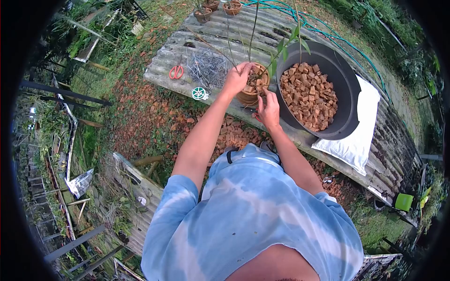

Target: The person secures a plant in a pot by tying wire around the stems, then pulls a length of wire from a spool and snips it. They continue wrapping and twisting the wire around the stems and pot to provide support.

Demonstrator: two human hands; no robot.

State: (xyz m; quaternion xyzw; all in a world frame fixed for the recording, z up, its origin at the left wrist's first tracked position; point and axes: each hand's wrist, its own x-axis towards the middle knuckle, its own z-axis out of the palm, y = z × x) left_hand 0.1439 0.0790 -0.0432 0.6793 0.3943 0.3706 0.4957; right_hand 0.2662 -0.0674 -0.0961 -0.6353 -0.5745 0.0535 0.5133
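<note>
A round terracotta pot (247, 98) stands near the front edge of the table, with brown chunks (257, 80) inside it. Tall thin stems rise from it, and a leafy shoot (284, 46) leans to the right. At the pot's left rim, my left hand (236, 79) has its fingers closed around the base of a stem. My right hand (269, 108) is at the near right rim, thumb and fingers pinched together; whatever is between them is too small to make out. Something red-handled (257, 116) shows partly beside my right hand.
A large black tub (344, 89) of brown cubes (309, 96) stands to the right, beside a white sack (351, 140). Left on the corrugated table (161, 63) lie red-handled scissors (176, 72), a heap of grey wire pieces (206, 68) and a green-white reel (199, 93). Small pots (203, 15) and a hose (323, 30) are behind.
</note>
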